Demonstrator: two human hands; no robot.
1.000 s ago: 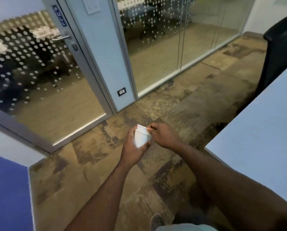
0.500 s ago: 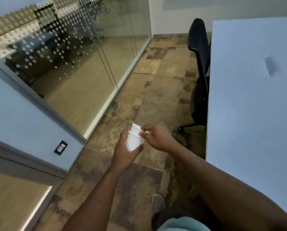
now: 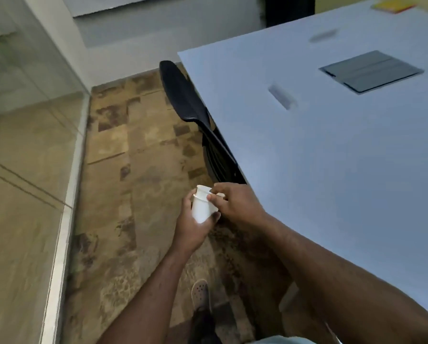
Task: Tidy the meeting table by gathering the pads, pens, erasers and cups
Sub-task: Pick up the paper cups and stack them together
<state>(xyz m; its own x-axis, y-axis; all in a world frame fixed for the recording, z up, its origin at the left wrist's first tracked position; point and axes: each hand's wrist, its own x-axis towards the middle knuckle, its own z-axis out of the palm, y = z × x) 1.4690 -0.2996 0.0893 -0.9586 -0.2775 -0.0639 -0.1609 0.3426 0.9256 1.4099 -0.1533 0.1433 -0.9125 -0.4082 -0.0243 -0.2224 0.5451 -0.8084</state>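
Note:
Nested white paper cups (image 3: 201, 207) sit in my left hand (image 3: 192, 228), held over the carpet just left of the meeting table (image 3: 332, 170). My right hand (image 3: 235, 204) pinches the rim of the inner cup from the right. On the table lie a small blurred eraser-like block (image 3: 282, 96), a second blurred dark object (image 3: 323, 35) farther back, and a yellow and red pad (image 3: 391, 6) at the far edge.
A black office chair (image 3: 190, 105) is tucked under the table's left side. A grey cable hatch (image 3: 370, 71) is set into the tabletop. A glass wall (image 3: 29, 120) runs along the left of the carpeted aisle. My shoe (image 3: 200, 292) shows below.
The view has swung right from the glass door towards the table, which now fills the right side. Both hands keep hold of the cups in much the same pose.

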